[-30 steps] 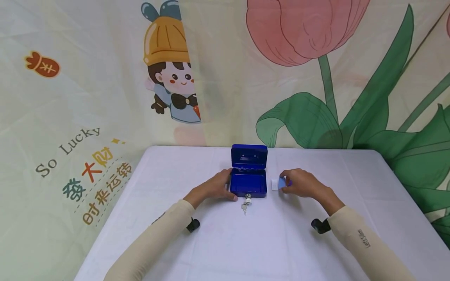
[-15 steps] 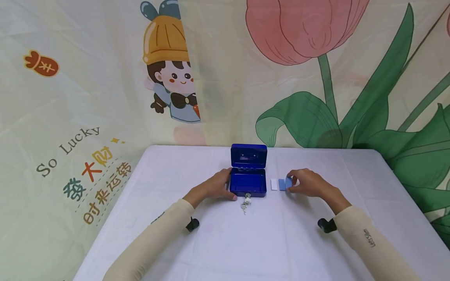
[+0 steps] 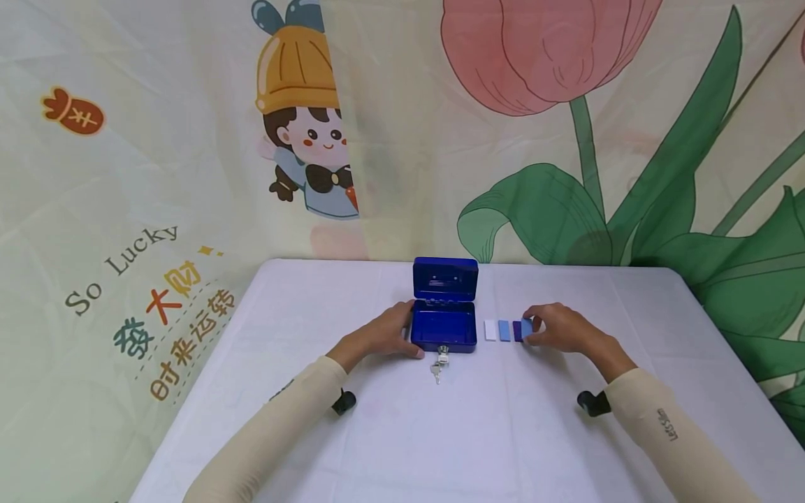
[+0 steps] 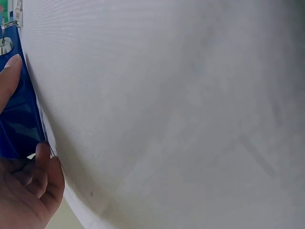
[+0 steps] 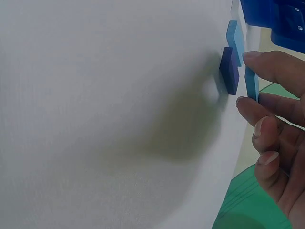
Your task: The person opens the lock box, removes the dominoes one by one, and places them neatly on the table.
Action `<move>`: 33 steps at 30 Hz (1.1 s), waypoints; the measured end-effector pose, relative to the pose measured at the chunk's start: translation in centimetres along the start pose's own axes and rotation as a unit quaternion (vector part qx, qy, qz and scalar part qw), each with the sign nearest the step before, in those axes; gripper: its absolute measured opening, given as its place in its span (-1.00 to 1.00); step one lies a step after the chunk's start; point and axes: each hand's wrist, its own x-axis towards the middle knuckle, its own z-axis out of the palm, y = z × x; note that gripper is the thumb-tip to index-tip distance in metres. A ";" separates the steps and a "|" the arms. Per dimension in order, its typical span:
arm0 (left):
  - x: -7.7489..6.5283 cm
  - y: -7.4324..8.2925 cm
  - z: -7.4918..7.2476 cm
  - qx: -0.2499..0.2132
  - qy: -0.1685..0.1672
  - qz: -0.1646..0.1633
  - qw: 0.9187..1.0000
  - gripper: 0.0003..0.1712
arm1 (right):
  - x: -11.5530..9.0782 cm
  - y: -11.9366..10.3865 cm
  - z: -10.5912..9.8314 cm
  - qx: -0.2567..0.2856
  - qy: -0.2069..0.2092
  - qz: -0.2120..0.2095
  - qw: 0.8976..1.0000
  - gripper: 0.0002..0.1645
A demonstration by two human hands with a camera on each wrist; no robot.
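An open blue cash box (image 3: 444,347) stands at the back middle of the table with its lid raised. My left hand (image 3: 396,332) grips its left side, the thumb (image 4: 10,78) against the front face. A lock with keys (image 3: 437,372) hangs at the front. Right of the box, a white tile (image 3: 490,330), a light blue tile (image 3: 504,330) and a purple tile (image 3: 518,332) form a row. My right hand (image 3: 556,328) pinches a second light blue tile (image 5: 251,86) by its ends, just right of the purple one.
A white cloth covers the table (image 3: 428,433). Behind its far edge hangs a printed curtain (image 3: 402,140) with a tulip and a cartoon figure. A dark wrist camera (image 3: 592,403) sits under the right sleeve, another (image 3: 344,402) under the left.
My right hand has moved rightward in small steps with the light blue tile, uncovering the other light blue tile, then the purple one. My left hand stays on the cash box.
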 end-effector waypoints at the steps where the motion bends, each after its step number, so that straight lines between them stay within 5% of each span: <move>1: 0.0 0.0 0.0 0.001 0.000 0.001 1.000 0.32 | 0.0 0.1 0.0 0.001 -0.002 0.002 1.000 -0.41; 33: 0.0 -0.2 0.2 0.007 0.004 -0.006 1.000 0.34 | 0.5 1.5 -0.2 -0.009 -0.048 0.018 0.999 -0.35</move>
